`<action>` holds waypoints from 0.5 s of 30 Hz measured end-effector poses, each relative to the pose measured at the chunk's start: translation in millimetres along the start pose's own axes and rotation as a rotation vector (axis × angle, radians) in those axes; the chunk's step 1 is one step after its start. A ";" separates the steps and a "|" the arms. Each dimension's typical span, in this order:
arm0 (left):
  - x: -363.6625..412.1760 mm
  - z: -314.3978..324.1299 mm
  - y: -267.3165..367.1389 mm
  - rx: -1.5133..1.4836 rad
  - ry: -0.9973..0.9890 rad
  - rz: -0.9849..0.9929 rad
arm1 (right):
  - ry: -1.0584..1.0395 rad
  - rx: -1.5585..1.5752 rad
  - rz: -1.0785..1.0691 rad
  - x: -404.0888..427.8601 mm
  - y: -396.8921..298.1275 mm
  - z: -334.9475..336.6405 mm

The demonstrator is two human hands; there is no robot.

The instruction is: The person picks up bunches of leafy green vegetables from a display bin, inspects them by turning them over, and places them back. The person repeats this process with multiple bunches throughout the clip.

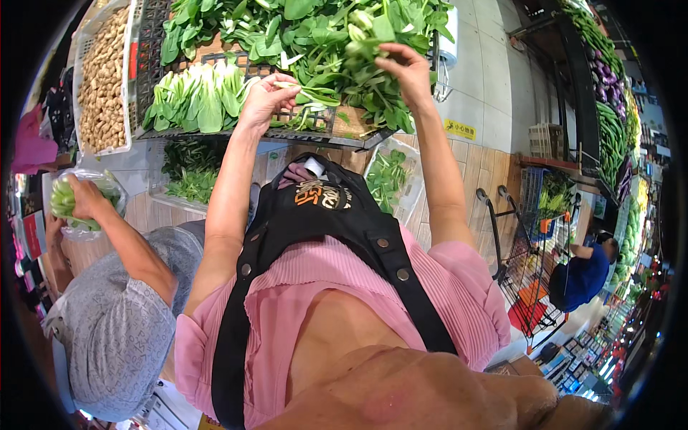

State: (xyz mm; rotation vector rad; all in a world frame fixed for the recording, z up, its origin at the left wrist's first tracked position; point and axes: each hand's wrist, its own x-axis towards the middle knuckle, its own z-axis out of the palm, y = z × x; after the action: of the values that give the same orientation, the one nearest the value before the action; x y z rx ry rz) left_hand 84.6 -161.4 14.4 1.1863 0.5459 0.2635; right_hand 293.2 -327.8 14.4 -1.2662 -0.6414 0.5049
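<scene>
My left hand (271,99) pinches a small piece of leafy green (317,97) between thumb and fingers, just right of a neat row of pale-stemmed bok choy (207,97). To the upper right, my right hand (406,70) is at the edge of a blurred bunch of leafy greens (363,56); its thumb and fingertips touch or nearly touch the leaves, and a firm hold cannot be told. Loose greens (312,32) are heaped behind both hands on a black plastic crate (258,134), with part of a brown board (346,122) showing.
A white crate of peanuts (129,80) stands at left. Below are a crate of greens (188,201) and a white bin (411,185) with leaves. Another person (123,322) at left handles a bagged vegetable (64,199). At right stand a shopping cart (529,279) and a person in blue (580,277).
</scene>
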 end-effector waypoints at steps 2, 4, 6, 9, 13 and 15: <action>5.2 -1.9 -2.0 -0.045 -0.014 0.004 | 0.009 -0.263 0.061 -20.3 10.2 0.8; 11.4 -6.2 -3.4 -0.060 -0.037 -0.004 | -0.073 -0.493 0.051 -36.5 12.9 -4.9; 14.0 -6.2 -3.9 -0.076 -0.050 -0.009 | -0.158 -0.669 0.026 -41.3 1.8 -7.7; 17.1 -8.9 -0.3 -0.151 -0.013 -0.007 | 0.049 -1.116 -0.409 -34.6 -24.9 -0.5; 23.7 8.6 11.7 -0.094 -0.058 0.038 | 0.136 -1.104 -0.559 -6.7 -28.5 20.0; 32.5 32.7 13.8 -0.028 -0.091 -0.007 | 0.079 -1.409 -0.503 -0.6 -27.7 29.3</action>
State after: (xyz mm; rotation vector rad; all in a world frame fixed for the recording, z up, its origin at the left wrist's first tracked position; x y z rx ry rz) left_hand 130.5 -167.4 27.3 1.1632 0.4652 0.2091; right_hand 272.6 -314.0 46.2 -2.2842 -1.2806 -0.5676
